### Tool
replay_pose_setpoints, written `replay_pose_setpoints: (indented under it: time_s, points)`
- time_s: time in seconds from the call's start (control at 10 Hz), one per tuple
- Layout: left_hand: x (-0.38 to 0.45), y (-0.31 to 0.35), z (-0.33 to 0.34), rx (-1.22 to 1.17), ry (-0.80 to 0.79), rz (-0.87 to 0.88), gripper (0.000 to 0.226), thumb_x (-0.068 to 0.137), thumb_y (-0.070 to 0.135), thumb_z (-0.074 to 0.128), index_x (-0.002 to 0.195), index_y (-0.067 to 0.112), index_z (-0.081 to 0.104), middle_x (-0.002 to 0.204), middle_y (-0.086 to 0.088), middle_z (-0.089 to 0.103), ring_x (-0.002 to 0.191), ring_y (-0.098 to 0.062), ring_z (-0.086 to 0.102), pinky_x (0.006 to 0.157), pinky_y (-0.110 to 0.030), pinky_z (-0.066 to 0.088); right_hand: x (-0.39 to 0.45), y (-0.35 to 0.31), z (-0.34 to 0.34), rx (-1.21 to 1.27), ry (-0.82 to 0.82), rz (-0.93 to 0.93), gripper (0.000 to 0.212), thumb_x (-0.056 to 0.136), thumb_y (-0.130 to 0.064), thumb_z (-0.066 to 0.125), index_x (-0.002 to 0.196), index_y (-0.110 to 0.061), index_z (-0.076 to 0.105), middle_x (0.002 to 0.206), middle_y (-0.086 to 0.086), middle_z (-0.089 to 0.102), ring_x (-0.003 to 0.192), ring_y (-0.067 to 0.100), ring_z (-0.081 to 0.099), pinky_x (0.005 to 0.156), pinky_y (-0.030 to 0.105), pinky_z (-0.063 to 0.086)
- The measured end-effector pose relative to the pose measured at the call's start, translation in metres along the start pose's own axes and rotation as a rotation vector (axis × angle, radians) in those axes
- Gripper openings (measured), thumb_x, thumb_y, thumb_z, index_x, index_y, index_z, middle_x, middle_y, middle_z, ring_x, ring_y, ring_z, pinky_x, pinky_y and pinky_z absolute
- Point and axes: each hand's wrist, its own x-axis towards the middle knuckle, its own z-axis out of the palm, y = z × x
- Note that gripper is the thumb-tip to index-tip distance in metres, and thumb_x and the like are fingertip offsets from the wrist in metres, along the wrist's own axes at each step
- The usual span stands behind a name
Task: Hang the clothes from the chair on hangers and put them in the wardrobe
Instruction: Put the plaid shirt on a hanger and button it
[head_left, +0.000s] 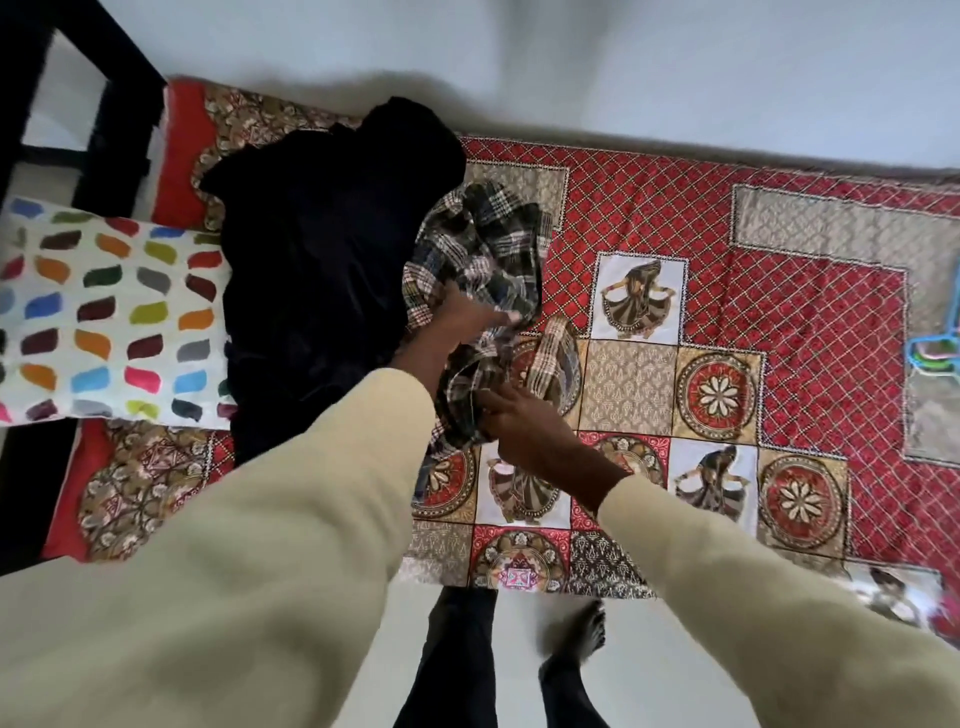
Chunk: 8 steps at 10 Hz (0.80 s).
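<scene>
I see both hands pinching the plaid shirt (483, 270) on the bedspread (779, 322): left hand (467, 319) at twelve o'clock, right hand (524, 426) at six.

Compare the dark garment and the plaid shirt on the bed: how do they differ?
The dark garment is plain, near black; the plaid shirt is checked. The dark garment lies untouched beside the pillow; the plaid shirt is gripped by the left hand and right hand. Both lie crumpled on the bed, unhung.
</scene>
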Motion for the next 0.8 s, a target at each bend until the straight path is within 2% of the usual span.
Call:
replay_pose_setpoints:
  time_s: [0.1,0.2,0.3,0.4,0.5,0.6,0.7,0.8]
  points:
    - [-0.022,-0.024,0.035,0.417,0.076,0.034,0.060,0.086,0.026,0.069,0.135,-0.001,0.048,0.135,-0.021,0.054,0.121,-0.036,0.055,0.089,-0.037,0.050,-0.030,-0.015,0.016,-0.038,-0.007,-0.133,0.029,0.072,-0.007,0.071,0.100,-0.013,0.073,0.115,0.008,0.063,0.107,0.032,0.057,0.087,0.049,0.054]
    - [-0.057,-0.042,0.056,0.274,0.065,0.057,0.037,0.095,0.022,0.054,0.120,-0.004,0.062,0.125,-0.020,0.063,0.114,-0.035,0.060,0.086,-0.035,0.050,-0.059,-0.026,0.018,0.037,-0.277,-0.024,0.033,0.083,-0.014,0.063,0.116,-0.015,0.067,0.121,0.006,0.061,0.116,0.029,0.054,0.097,0.046,0.049]
    - [-0.109,-0.040,0.058,-0.137,0.096,-0.004,0.031,0.096,0.010,0.050,0.126,0.004,0.057,0.126,-0.008,0.057,0.112,-0.028,0.055,0.088,-0.034,0.044,-0.086,-0.021,0.006,0.363,-0.581,0.362,0.044,0.095,-0.036,0.059,0.132,-0.012,0.058,0.127,0.011,0.062,0.116,0.028,0.057,0.098,0.036,0.046]
    - [-0.158,-0.046,0.049,-0.510,0.107,-0.011,0.016,0.091,0.003,0.043,0.102,0.012,0.050,0.104,-0.004,0.046,0.087,-0.023,0.047,0.080,-0.036,0.038,-0.117,0.006,-0.006,0.818,-0.275,0.766,0.036,0.096,-0.025,0.056,0.124,-0.003,0.062,0.123,0.017,0.064,0.093,0.022,0.058,0.086,0.033,0.049]
    - [-0.221,-0.038,0.043,-0.625,0.018,0.086,0.017,0.082,0.011,0.045,0.087,0.009,0.061,0.091,-0.013,0.063,0.077,-0.026,0.059,0.076,-0.037,0.051,-0.156,0.015,-0.029,0.789,0.224,0.877,0.053,0.092,-0.005,0.058,0.141,0.002,0.039,0.127,0.019,0.055,0.086,0.020,0.056,0.071,0.032,0.052]
    - [-0.307,-0.027,0.049,-0.636,-0.072,0.218,0.029,0.085,0.017,0.042,0.091,0.002,0.066,0.092,-0.020,0.066,0.081,-0.032,0.064,0.085,-0.043,0.052,-0.203,0.004,-0.064,0.398,0.412,0.650,0.102,0.079,0.006,0.063,0.156,-0.019,0.000,0.160,0.015,0.015,0.139,0.041,0.029,0.106,0.058,0.039]
    - [-0.363,-0.012,0.046,-0.507,-0.082,0.270,0.019,0.081,0.024,0.053,0.078,0.008,0.063,0.083,-0.013,0.058,0.072,-0.030,0.058,0.076,-0.039,0.051,-0.235,-0.011,-0.100,0.252,0.485,0.484,0.100,0.090,-0.014,0.062,0.153,-0.033,-0.013,0.164,0.010,-0.010,0.149,0.037,-0.001,0.116,0.063,0.011]
    - [-0.411,-0.006,0.042,-0.440,0.022,0.331,0.024,0.065,0.027,0.063,0.085,0.015,0.057,0.076,-0.007,0.050,0.067,-0.027,0.049,0.069,-0.038,0.043,-0.270,-0.041,-0.138,0.195,0.506,0.326,0.067,0.093,-0.023,0.060,0.152,-0.024,0.029,0.162,0.010,0.014,0.147,0.032,0.017,0.116,0.056,0.015]
